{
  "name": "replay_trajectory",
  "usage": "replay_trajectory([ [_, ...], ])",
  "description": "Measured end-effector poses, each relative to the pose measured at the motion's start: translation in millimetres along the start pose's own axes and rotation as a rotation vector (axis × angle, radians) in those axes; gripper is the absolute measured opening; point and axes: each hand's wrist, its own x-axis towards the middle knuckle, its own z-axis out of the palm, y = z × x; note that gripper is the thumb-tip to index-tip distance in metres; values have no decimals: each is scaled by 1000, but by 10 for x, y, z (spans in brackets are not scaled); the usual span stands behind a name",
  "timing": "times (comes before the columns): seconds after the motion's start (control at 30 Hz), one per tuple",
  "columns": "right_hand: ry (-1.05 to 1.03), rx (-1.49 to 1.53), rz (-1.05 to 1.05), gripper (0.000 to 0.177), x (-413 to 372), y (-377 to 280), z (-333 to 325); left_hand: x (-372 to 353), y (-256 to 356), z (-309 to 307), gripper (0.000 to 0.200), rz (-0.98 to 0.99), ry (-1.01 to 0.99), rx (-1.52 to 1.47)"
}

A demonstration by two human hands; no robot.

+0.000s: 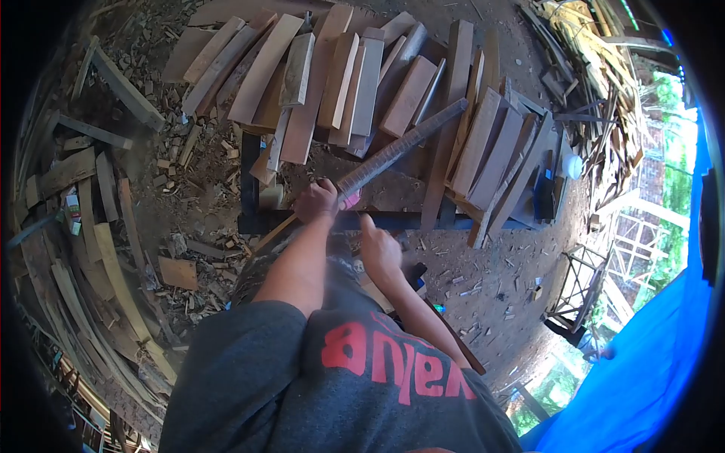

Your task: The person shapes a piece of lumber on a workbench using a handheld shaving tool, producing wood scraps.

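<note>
Grey T-shirt with red lettering fills the bottom of the view, and both bare forearms reach up from it. At far left, long curved pale wooden slats lie heaped on the dirt ground, which is strewn with chips, and a small square offcut of board lies beside them. The left hand is clenched around a long, flat, dark grey metal bar with a ridged face. The bar slants up to the right from the fist, across a row of reddish-brown sawn planks that lean on a dark low frame. A thin wooden stick juts down-left from under the fist. Just to the right and nearer the body, the right hand points its forefinger up toward the frame. Its other fingers are bent, and I cannot tell whether they hold anything. Farther right sits a small white tub, then a bright blue tarpaulin.
</note>
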Motion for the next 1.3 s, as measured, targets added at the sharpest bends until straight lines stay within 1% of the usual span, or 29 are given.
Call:
replay_trajectory([
  [0.03,5,3,-1,14,138,-35,80,11,4,13,49,-8,7,-9],
  [0.1,82,25,-54,13,320,-112,184,14,-5,35,49,-24,24,-15],
  [0.13,87,31,-48,13,282,-59,200,13,1,48,49,-38,31,-24],
  [0.23,72,18,-136,12,-3,22,-74,0,16,-16,49,-14,-14,-2],
  [0.3,-46,-71,-32,13,-212,25,-171,0,3,-13,49,-20,-13,1],
  [0.33,-51,-75,-34,13,-192,5,-163,-1,7,-5,49,-13,-10,2],
  [0.43,-1,-11,-10,12,78,-115,-9,2,11,6,49,-6,-2,-8],
  [0.5,78,29,-66,9,404,-157,178,4,20,18,49,-10,11,-12],
  [0.57,54,33,-83,8,366,-97,157,10,-14,29,49,-15,22,-7],
  [0.63,34,21,-105,8,226,-52,-43,27,-8,52,48,-14,8,3],
  [0.7,-39,-52,-36,10,-110,-56,-242,1,17,-22,48,-17,10,1],
  [0.8,-12,-44,1,10,-98,-60,-161,-25,26,-47,47,-10,21,-9],
  [0.87,1,8,-22,10,139,-156,-27,-23,-2,-31,47,1,35,-10],
  [0.93,66,35,-64,11,456,-169,201,16,-16,36,47,23,52,-8],
  [0.97,30,30,-58,27,480,-168,196,34,-31,36,47,26,57,-4],
  [1.0,31,36,-52,27,429,-127,190,36,-41,47,47,26,61,-10],
  [1.07,65,36,-164,23,259,3,97,25,13,32,47,26,63,-30],
  [1.1,-15,7,-83,19,122,-14,-25,0,29,-38,48,24,58,-29],
  [1.13,-24,3,-87,19,10,-2,-52,-29,12,-73,48,19,47,-23],
  [1.2,17,-51,-51,12,-110,28,-79,-27,4,-60,48,9,42,-26],
  [1.23,4,-48,-7,13,-57,4,-41,-19,11,-54,49,13,41,-24],
  [1.27,1,-48,-9,13,71,-32,52,-11,11,-36,49,9,42,-23],
  [1.3,51,2,-46,13,241,-83,175,-2,-6,-12,49,8,34,-19],
])
